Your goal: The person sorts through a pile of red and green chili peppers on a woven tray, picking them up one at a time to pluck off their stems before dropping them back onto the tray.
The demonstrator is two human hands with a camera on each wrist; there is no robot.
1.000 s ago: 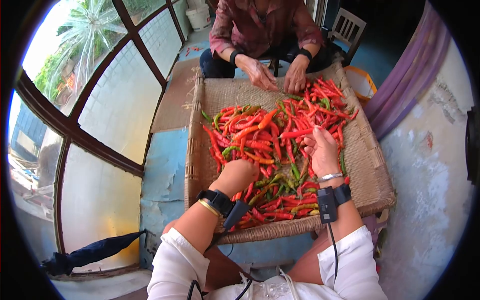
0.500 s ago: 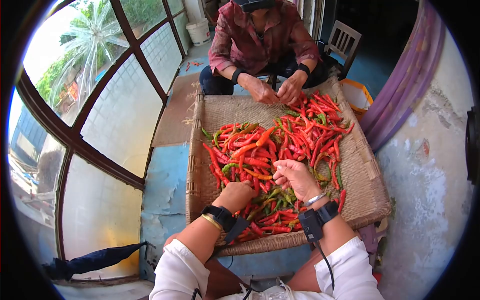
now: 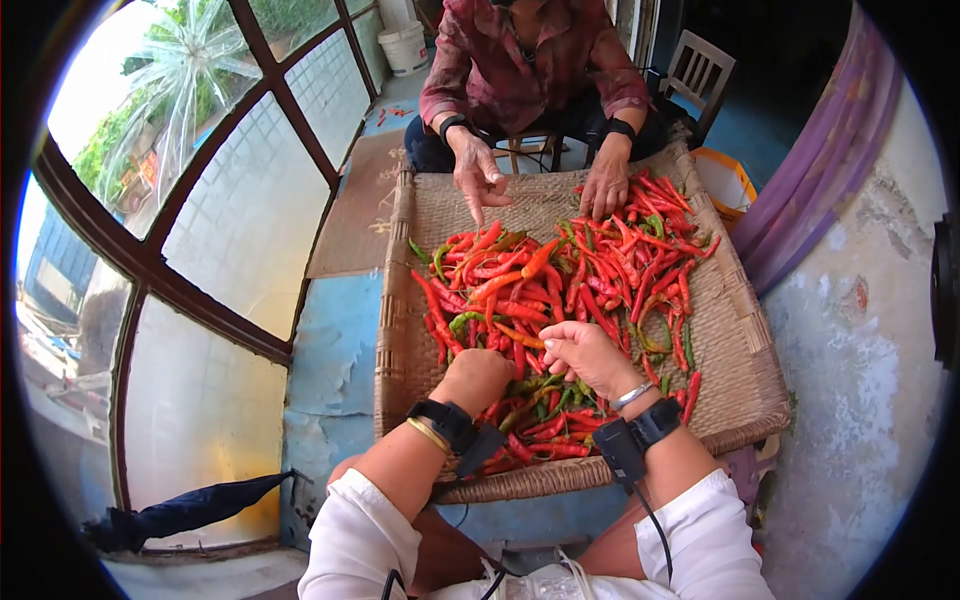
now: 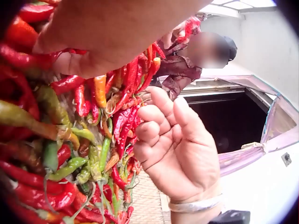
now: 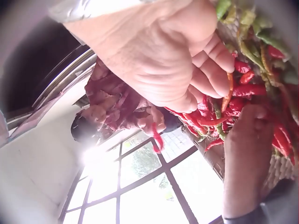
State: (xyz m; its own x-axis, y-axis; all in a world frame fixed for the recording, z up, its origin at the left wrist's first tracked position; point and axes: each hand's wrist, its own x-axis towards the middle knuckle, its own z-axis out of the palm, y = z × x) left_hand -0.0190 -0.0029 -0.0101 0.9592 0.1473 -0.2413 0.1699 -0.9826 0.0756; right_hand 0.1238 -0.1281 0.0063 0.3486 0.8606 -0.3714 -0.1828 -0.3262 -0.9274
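Observation:
Red, orange and green chili peppers [image 3: 530,290] lie heaped in a shallow woven basket [image 3: 735,350]. My left hand [image 3: 476,380] is low over the near left part of the heap. In the left wrist view, its thumb and fingers pinch a red chili pepper [image 4: 23,57], partly hidden by the hand. Just to the right is my right hand [image 3: 590,355], fingers loosely curled, thumb apart from the index finger, nothing visible between them. An orange chili pepper [image 5: 228,91] shows beside its fingers in the right wrist view.
Opposite sits a person [image 3: 535,70] whose hands reach over the far side; the right wrist view shows a red pepper [image 5: 158,140] at one hand. A window [image 3: 225,220] stands left, a purple curtain [image 3: 820,150] and wall right. A folded umbrella [image 3: 190,512] lies lower left.
My right hand, which held up a red chili pepper, came down and left beside my left hand and no longer shows it. The other person's hands have moved apart, one reaching toward the heap.

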